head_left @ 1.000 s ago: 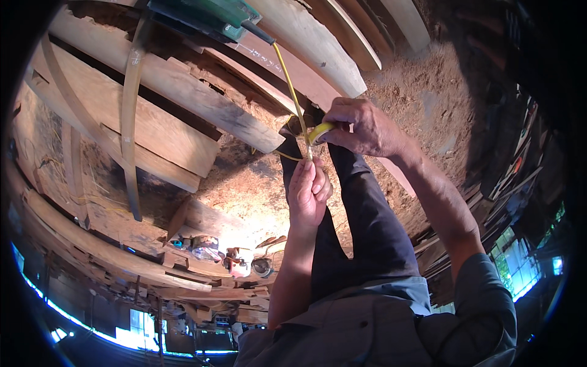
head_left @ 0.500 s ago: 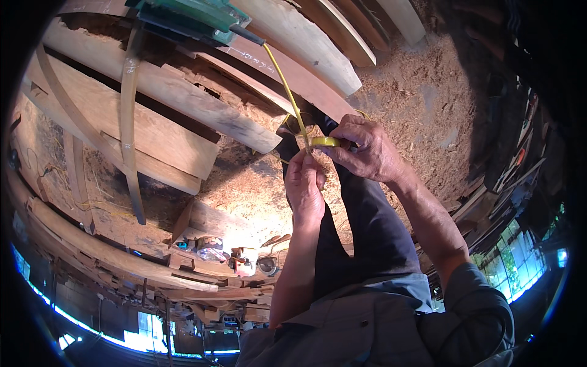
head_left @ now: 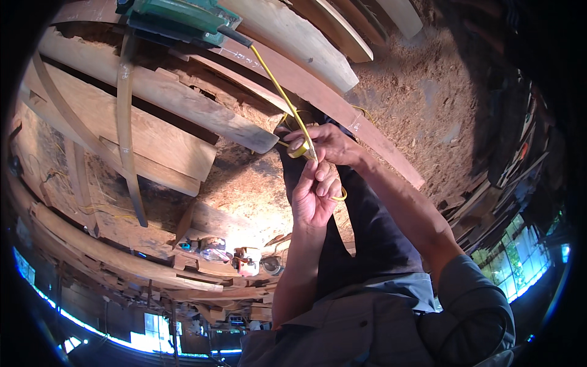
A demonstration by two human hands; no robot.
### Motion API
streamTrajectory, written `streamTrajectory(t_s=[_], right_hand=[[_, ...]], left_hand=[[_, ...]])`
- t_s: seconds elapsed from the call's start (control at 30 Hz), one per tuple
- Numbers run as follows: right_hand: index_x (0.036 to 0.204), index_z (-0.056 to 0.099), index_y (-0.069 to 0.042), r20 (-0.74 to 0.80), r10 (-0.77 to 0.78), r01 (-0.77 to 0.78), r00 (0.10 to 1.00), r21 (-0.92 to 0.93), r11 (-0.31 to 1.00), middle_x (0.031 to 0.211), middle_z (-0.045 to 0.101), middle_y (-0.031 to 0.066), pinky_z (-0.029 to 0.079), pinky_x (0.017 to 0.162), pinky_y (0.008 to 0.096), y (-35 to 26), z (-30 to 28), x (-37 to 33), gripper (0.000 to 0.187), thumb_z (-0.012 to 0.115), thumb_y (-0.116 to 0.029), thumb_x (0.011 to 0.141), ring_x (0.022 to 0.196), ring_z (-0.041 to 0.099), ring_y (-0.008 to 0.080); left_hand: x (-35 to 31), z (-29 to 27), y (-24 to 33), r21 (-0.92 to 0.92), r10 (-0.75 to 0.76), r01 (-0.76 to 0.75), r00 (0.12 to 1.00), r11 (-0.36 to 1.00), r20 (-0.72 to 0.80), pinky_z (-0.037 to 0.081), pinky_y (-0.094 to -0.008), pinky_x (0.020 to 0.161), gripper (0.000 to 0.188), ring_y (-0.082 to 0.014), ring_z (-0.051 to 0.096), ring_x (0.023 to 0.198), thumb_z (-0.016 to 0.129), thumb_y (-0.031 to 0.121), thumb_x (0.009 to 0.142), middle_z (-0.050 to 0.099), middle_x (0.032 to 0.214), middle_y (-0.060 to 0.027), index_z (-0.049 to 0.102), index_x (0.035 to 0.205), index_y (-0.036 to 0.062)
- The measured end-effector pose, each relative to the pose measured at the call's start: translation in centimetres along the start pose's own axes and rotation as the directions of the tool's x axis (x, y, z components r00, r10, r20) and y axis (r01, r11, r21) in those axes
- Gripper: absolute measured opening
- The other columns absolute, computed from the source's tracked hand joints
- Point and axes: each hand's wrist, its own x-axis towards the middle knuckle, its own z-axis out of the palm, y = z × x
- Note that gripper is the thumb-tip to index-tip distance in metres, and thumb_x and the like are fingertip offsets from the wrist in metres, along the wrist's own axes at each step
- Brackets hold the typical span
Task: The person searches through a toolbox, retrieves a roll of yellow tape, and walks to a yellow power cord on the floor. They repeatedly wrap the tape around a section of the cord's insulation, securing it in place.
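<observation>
A yellow power cord [head_left: 276, 87] runs down from the dark sleeve of a green power tool [head_left: 174, 23] at the top. My left hand [head_left: 315, 197] is closed on this cord, pinching it between thumb and fingers, and a short loop of it shows beside the fingers. Just above, my right hand [head_left: 338, 145] grips a small roll of yellow tape [head_left: 298, 148], which sits against the far left side of the cord. The fingers of my right hand pass behind the cord and are partly hidden.
Long wooden planks [head_left: 183, 101] lie across the upper left, and a reddish marked board [head_left: 385, 147] stretches behind my right forearm. Sawdust [head_left: 422, 92] covers the ground. A red and white machine [head_left: 246, 261] stands at the lower left near a timber block [head_left: 217, 218].
My right hand has carried the tape roll from the cord's right side round to its far left. The left hand has turned, showing more of its palm and a loop of cord.
</observation>
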Motion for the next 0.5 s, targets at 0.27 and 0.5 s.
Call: streamTrajectory(t_s=[0.27, 0.5], right_hand=[[0.106, 0.072, -0.003, -0.256, 0.381, -0.389, 0.888, -0.861, 0.327, 0.096, 0.072, 0.0157, 0.055, 0.085, 0.0398, -8.1, -0.1, 2.6, 0.024, 0.065, -0.018, 0.089, 0.092, 0.07, 0.0287], [0.093, 0.069, -0.002, -0.244, 0.262, -0.261, 0.934, -0.965, 0.029, 0.097, 0.065, 0.0173, 0.053, 0.082, 0.0406, -14.4, 7.0, 4.2, 0.034, 0.069, -0.036, 0.088, 0.095, 0.067, 0.0285]], left_hand=[[0.2, 0.1, 1.5, 0.465, 0.12, -0.119, 0.992, 0.878, 0.026, 0.034, -0.0215, 0.052, 0.04, -0.0052, 0.039, 0.054, 0.049, 0.017, 0.104, 0.049, 0.074, 0.0023, 0.048, 0.144, 0.0104], [0.5, -2.0, 0.9, 0.737, 0.388, -0.31, 0.919, 0.6, 0.07, 0.032, -0.0191, 0.051, 0.02, -0.0026, 0.04, 0.059, 0.049, 0.008, 0.101, 0.05, 0.077, 0.0026, 0.059, 0.117, 0.0007]])
